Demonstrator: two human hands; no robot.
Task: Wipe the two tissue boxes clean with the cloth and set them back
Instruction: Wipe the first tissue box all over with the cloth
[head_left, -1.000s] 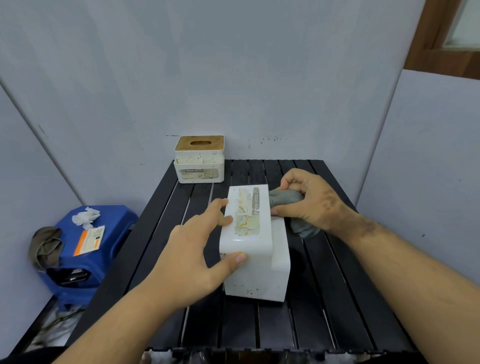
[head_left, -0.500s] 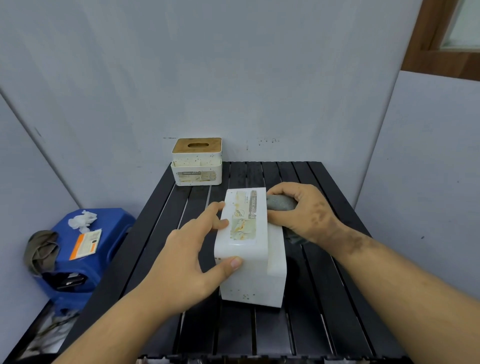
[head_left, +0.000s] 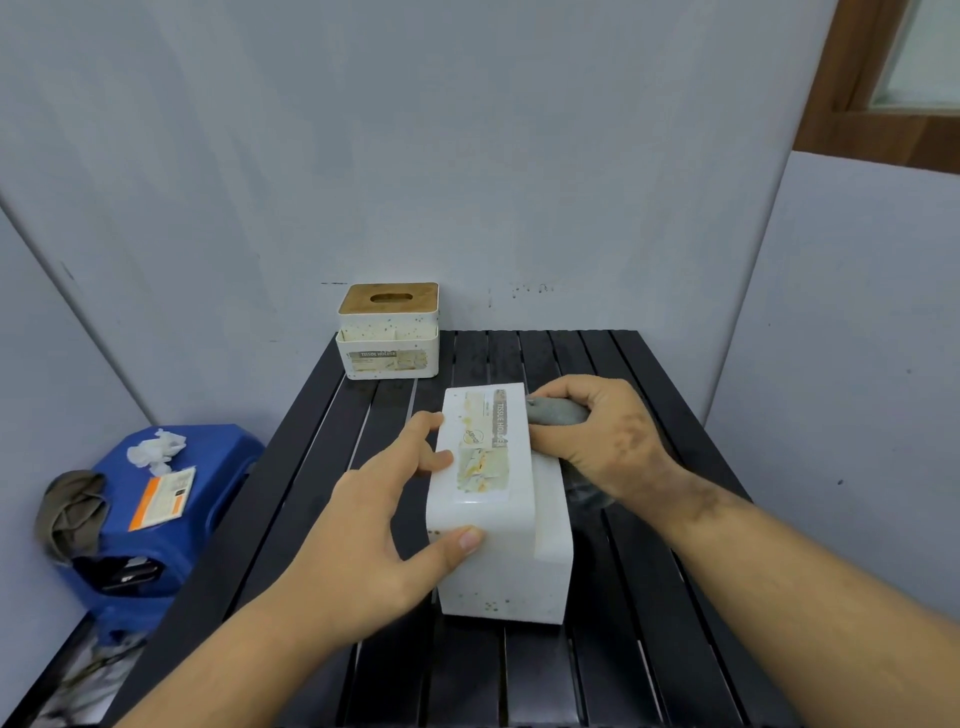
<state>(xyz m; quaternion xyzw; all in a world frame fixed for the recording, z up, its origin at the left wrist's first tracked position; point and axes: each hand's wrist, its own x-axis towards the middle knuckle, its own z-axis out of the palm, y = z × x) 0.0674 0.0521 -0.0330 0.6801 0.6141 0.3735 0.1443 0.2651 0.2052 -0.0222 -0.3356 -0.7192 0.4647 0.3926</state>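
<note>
A white speckled tissue box (head_left: 498, 519) lies on its side in the middle of the black slatted table (head_left: 675, 649), its label facing up. My left hand (head_left: 395, 525) grips its left side, thumb on the near corner and fingers on the top edge. My right hand (head_left: 597, 436) grips a bunched grey cloth (head_left: 556, 411) and presses it against the box's right side near the far end. A second white tissue box (head_left: 389, 332) with a wooden slotted lid stands upright at the table's far left corner.
A blue plastic stool (head_left: 171, 514) stands left of the table with crumpled tissue, an orange-and-white packet and a brown cloth on it. Grey walls close in behind and on both sides. A wooden window frame (head_left: 852, 78) is at the upper right.
The right hand with the cloth has slid a little nearer along the box's right side. The left hand keeps its hold on the box. The view has shifted slightly.
</note>
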